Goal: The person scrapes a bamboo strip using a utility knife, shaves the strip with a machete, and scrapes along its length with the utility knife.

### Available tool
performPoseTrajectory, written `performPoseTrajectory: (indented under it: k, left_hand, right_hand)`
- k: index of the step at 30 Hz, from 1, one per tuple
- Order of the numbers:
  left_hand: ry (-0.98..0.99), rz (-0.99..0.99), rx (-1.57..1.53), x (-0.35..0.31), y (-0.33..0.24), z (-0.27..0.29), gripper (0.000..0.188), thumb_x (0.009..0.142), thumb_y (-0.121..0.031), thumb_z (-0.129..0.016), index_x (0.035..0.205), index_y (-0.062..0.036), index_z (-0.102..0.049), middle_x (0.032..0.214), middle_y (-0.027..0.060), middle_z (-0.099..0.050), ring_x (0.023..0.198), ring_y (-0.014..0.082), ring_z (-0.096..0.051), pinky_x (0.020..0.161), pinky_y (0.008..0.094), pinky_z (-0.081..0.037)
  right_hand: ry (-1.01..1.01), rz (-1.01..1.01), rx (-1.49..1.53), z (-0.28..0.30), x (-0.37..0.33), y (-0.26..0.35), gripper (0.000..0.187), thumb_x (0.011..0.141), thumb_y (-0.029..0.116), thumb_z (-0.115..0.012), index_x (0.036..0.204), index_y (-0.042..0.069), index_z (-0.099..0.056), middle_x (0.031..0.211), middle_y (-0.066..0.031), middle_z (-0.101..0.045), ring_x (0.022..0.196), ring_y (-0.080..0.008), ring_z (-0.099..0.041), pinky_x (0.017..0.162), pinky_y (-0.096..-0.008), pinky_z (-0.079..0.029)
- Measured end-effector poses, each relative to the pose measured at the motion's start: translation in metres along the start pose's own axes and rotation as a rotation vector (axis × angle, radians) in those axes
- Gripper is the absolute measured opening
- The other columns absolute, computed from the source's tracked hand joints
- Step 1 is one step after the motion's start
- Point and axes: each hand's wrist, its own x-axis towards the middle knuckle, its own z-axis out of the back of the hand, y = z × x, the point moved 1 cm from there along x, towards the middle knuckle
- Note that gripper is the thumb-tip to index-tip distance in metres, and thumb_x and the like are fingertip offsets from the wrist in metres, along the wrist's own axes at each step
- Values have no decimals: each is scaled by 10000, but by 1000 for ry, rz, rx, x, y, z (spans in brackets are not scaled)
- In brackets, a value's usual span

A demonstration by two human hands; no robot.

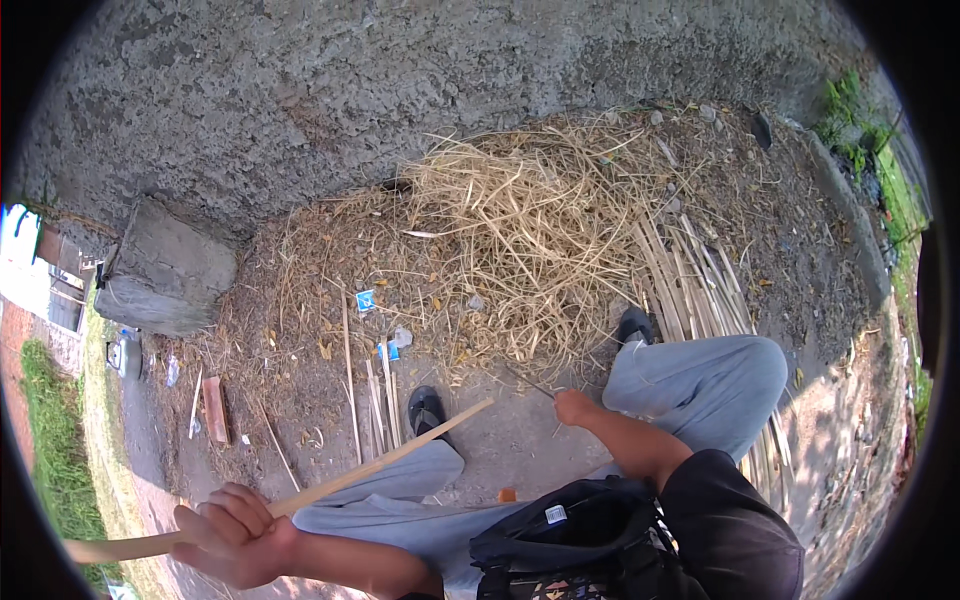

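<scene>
My left hand (235, 535) is closed round a long, pale, flat bamboo strip (385, 460). The strip slants from the lower left up to the right, its far end over my left leg and foot. My right hand (575, 407), beside my bent right knee, grips a thin dark knife (528, 381), its blade pointing up and left. Knife and strip are apart. Beyond the knife lies a loose heap of thin pale shavings (520, 220).
Split strips lie in a bundle (690, 280) by my right foot, and several more (380, 405) by my left. A concrete block (170, 265) stands at left against the rough wall (400, 80). A reddish brick (215, 409) and blue scraps (366, 300) lie on the ground.
</scene>
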Motion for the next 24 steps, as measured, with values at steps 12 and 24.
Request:
performPoseTrajectory:
  k: [12, 24]
  left_hand:
    - [-707, 64, -38, 57, 30, 87, 510, 1029, -505, -197, 745, -120, -375, 642, 22, -350, 562, 167, -341, 573, 307, -327]
    - [-800, 319, -656, 30, 87, 207, 493, 1028, -474, -186, 761, -87, -334, 660, 54, -317, 535, 192, -278, 607, 369, -327]
  right_hand:
    - [-246, 195, -214, 219, -105, 111, 271, 868, 140, -559, 1123, 53, -588, 951, -216, -647, 907, -378, -650, 758, -472, -531]
    - [-1595, -425, -30, 256, -373, -49, 124, 858, 102, -639, 891, 1, -575, 701, -144, -590, 589, -298, -549, 572, -417, -422]
